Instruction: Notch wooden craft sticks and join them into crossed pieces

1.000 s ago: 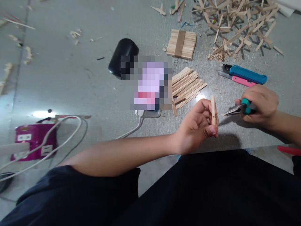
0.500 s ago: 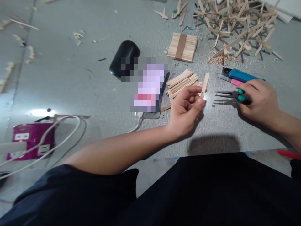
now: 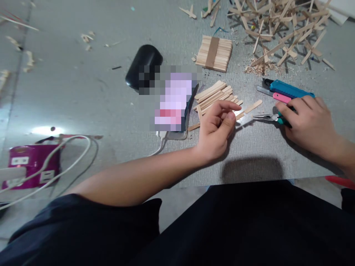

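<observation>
Between thumb and fingers, my left hand [image 3: 217,127] pinches the near end of a wooden craft stick [image 3: 253,107]. A notch shows near the middle of this stick, which slants up to the right. My right hand [image 3: 307,123] is wrapped around the green handles of needle-nose pliers [image 3: 267,117]. The plier jaws point left, just below the stick and apart from it. Behind my left hand lies a loose pile of craft sticks [image 3: 215,94]. A pink craft knife [image 3: 281,97] and a blue utility knife [image 3: 291,88] lie just beyond my right hand.
A banded bundle of craft sticks [image 3: 215,53] lies farther back. Joined stick shapes [image 3: 285,29] heap at the back right, near wood shavings [image 3: 262,68]. Left of my hand are a charging phone [image 3: 174,99] and a black rounded object [image 3: 144,66]. A purple power strip [image 3: 33,166] trails white cables.
The stick in my left hand has tipped from nearly upright to slanting right, toward the pliers. The pliers have turned slightly in my right hand. The view has shifted a little.
</observation>
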The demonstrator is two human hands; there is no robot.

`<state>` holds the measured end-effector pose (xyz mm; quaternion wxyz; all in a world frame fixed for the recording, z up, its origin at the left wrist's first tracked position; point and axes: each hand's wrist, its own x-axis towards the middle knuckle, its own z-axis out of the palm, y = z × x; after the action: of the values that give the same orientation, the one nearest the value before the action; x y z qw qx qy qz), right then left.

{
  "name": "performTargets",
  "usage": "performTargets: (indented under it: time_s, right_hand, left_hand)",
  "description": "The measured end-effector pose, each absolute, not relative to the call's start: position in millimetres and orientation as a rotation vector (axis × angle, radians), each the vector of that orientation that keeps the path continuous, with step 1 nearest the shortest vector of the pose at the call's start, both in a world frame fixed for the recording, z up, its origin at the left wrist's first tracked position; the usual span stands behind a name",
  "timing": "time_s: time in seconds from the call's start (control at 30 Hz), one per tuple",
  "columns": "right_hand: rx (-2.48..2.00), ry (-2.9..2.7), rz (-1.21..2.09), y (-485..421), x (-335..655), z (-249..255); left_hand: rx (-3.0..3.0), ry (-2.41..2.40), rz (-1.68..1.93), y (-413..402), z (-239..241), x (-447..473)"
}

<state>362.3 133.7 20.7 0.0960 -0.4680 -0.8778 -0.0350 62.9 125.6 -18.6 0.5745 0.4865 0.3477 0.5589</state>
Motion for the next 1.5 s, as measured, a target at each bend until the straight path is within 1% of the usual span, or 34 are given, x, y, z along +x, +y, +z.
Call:
performTargets:
  time_s: [0.17,0.3,0.53,0.9,1.3,1.5]
  right_hand:
    - [-1.383,-2.580,-0.089,135.5,363.5,21.3]
    - [-1.273,-2.558,-0.078,134.0,364.2,22.0]
    - [-1.094,-2.491,0.352,130.4,364.8,26.3]
    - [-1.091,-2.492,0.714,130.4,357.5,42.9]
    - [-1.091,-2.462,0.826,132.5,356.8,48.6]
    - [-1.065,-2.438,0.871,132.8,354.2,50.3]
  left_hand:
    - [1.118,0.797,1.339,126.2,-20.6,64.1]
    - [1.162,0.703,1.395,123.2,-21.9,65.6]
    - [1.256,0.605,1.367,119.4,-19.3,64.7]
    - [1.297,0.567,1.374,121.3,-23.9,64.5]
    - [1.388,0.478,1.415,122.0,-32.4,62.8]
    - [1.440,0.473,1.330,124.0,-38.7,60.1]
